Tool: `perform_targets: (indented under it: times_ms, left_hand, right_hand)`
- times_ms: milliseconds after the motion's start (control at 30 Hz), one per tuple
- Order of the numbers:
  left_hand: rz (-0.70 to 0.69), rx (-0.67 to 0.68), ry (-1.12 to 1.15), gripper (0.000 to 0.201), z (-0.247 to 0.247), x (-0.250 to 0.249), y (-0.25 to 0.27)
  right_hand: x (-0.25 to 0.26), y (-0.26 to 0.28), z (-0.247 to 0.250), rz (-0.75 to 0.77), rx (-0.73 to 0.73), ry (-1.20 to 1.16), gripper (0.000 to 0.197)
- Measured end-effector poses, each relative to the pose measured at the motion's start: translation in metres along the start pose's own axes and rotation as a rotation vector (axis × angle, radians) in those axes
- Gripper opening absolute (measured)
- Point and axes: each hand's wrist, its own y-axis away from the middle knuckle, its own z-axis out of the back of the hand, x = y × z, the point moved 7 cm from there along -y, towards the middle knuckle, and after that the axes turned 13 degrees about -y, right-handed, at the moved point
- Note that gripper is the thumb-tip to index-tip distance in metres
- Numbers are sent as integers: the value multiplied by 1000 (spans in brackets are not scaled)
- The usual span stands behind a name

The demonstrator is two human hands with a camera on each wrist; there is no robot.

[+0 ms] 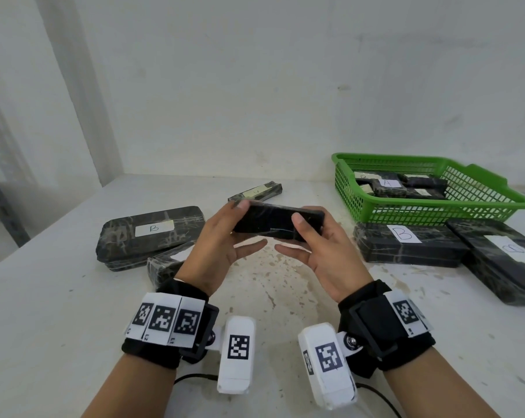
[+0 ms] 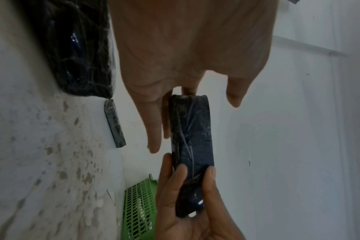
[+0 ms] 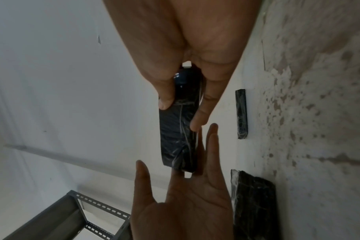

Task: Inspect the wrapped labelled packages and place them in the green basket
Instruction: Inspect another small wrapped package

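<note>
Held up at 12 o'clock, likely for checking, the package (image 1: 278, 226) is pinched by the right hand (image 1: 330, 254), thumb against fingers, and propped by the left hand (image 1: 216, 251), fingers straight; the basket (image 1: 421, 212) sits at 2 o'clock.

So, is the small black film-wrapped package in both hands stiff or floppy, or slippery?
Probably stiff: the small black film-wrapped package juts straight from the grip of the right hand, the left hand only touching its far end. Its glossy film may be slippery. Flat-sided, unlikely to roll.
</note>
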Motion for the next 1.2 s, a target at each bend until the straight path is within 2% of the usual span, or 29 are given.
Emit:
perform_targets:
  times_ms: [67,133,267,433,633,900,1000,1100,1200]
  left_hand:
    - [70,7,0,54,-3,2,0]
    - [81,-15,-9,57,-4,3,0]
    - [-3,-152,52,25,7,2,-2]
    - [-62,-166,-36,19,9,0,-2]
    - [-51,-103,23,17,0,-1,-1]
    - [-81,-135,-1,13,5,-3,-1]
    - [-62,-116,17,13,1,-2,0]
    - [-36,-88,25,32,-3,0,0]
    - [-43,-110,-23,19,-1,1,-1]
  right_hand:
    - [3,0,-3,36,41,-9,13]
    - [4,1,-6,53,78,-13,11]
    - [1,0,-12,18,100,-50,14]
    - [-4,1,-9,-152,-33,-323,36]
    - [1,-3,0,3,-102,-168,30]
    - [-2,0,-2,-84,-98,-249,38]
    - [0,-1,-3,-14,-101,-150,23]
    - [0,-3,-1,26,-124,-83,20]
    - [-1,-3,-1,13,-118,-74,20]
